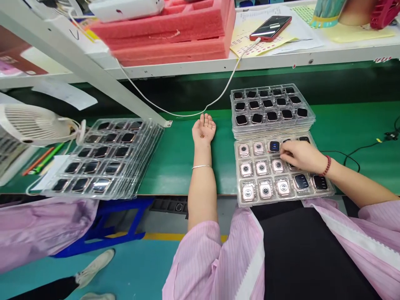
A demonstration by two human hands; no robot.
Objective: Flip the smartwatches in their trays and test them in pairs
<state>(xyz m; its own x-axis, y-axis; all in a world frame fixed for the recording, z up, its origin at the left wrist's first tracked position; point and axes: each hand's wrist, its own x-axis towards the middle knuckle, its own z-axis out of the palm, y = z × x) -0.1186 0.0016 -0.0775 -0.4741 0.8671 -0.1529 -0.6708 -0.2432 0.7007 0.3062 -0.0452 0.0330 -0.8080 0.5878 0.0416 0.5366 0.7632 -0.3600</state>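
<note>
My right hand (pixel 298 155) is over a clear plastic tray (pixel 238 181) of smartwatches, its fingers curled together and pointing down. What the fingertips hold, if anything, is hidden. Just left of them sits a smartwatch with a lit screen (pixel 274 146). Several watches in this tray, such as a pink one (pixel 265 190), lie with their round sensor backs up; others, such as a dark one (pixel 301 182), show their screens. Palm up on the green table (pixel 175 154), my left hand (pixel 204 128) rests with fingers loosely stretched, apart from the trays. A small brownish spot shows on its palm.
Behind the tray is a stack of trays (pixel 271 131) with dark-screened watches. Another tray stack (pixel 106 166) stands left, beside a white fan (pixel 34 125). A white cable (pixel 225 89) hangs from the phone (pixel 271 28) on the shelf. A person's shoe (pixel 95 267) shows lower left.
</note>
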